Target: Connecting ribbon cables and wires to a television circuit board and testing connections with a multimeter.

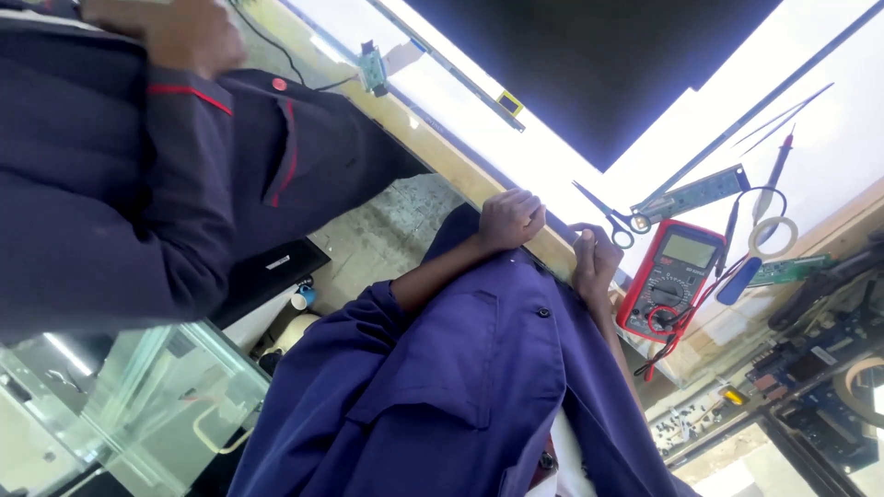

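Across the bench in front of me lies the wide white glowing backlight panel (589, 156), flat so its whole face can be reached, with a large black rectangular sheet (589, 64) covering its far part. The pale wooden bench edge (442, 152) runs along the panel's near side. A co-worker in a dark navy jacket with red piping (110, 184) stands close on my left, apart from my hands, and a clear glass cabinet (138, 405) sits low beside me. My own blue-violet buttoned work coat (460, 387) fills the lower view, its sleeve pushed up, I judge to keep cloth off the panel. My left hand (509, 219) is curled into a loose fist, knuckles up, resting on the panel's near edge where it meets the wood, probably to steady it; whether it grips anything I cannot tell. My right hand (594, 260) is just beside it on the same edge, fingers bent in as if pinching the rim, though what it pinches is hidden. The red handheld multimeter (670, 276) with its red and black leads lies near my right hand, within easy reach. A narrow green circuit strip (691, 193), dark-handled scissors (608, 216) and a small pale tape roll (772, 236) lie on the panel close by.
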